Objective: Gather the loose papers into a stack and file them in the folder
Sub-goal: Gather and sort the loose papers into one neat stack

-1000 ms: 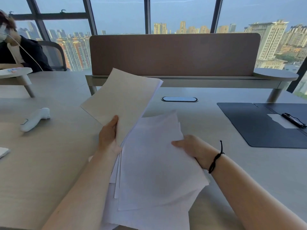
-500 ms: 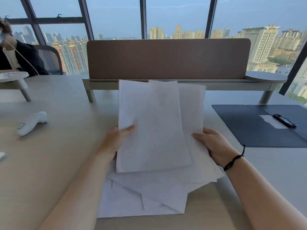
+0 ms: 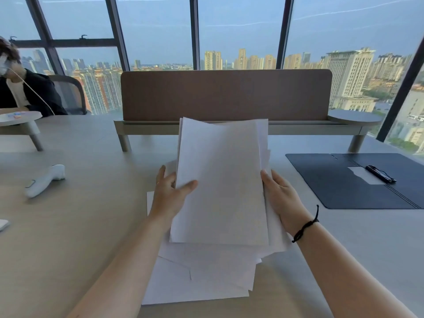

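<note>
Papers (image 3: 220,180), frame centre: partly gathered, raised sheaf pinched at its side edges by left hand (image 3: 169,193) and right hand (image 3: 280,196); more sheets lie askew beneath on tabletop (image 3: 68,226). Folder (image 3: 344,180), right of frame: open, unfilled; squaring and filing outstanding

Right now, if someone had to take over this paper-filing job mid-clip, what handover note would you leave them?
Left hand: grips the left edge of the raised sheaf of papers, thumb on top.
Right hand: holds the right edge of the same sheaf.
More loose sheets lie fanned on the desk beneath.
Dark folder lies open to the right, with a pen on it.
Done: partial gathering.
Left: collect the lower sheets, square the stack, file it in the folder.
</note>
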Motion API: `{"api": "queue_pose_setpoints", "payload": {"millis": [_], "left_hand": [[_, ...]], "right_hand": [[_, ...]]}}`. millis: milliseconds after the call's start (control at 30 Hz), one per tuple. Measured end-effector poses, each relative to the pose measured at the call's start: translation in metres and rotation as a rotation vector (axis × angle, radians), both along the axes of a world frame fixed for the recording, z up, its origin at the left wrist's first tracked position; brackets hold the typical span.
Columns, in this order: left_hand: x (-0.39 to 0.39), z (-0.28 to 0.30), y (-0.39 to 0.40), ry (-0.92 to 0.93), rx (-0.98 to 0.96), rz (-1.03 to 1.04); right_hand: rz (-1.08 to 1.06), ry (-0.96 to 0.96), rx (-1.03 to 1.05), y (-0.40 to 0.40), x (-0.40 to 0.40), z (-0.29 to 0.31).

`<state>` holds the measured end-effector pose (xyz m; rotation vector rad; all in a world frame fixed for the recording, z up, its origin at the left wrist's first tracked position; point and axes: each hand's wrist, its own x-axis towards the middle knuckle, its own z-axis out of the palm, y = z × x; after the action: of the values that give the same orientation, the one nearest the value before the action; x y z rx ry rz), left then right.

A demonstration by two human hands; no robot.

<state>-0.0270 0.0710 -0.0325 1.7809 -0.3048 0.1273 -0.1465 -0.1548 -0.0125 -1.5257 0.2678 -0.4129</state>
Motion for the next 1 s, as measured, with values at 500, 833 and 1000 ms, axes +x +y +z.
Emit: {"api": "queue_pose_setpoints", "payload": {"millis": [500, 833, 1000], "left_hand": [[0.007, -0.029, 0.001, 0.25, -0.066, -0.093], [0.014, -0.003, 0.002, 0.266, -0.244, -0.043], [0.013, 0.024, 0.012, 0.271, -0.338, -0.07]], "right_hand": [[0.156, 0.424, 0.076, -0.02, 0.006, -0.019], [0.12, 0.042, 0.158, -0.029, -0.007, 0.005], [0.102, -0.102, 0.212, -0.03, -0.017, 0.029]]}}
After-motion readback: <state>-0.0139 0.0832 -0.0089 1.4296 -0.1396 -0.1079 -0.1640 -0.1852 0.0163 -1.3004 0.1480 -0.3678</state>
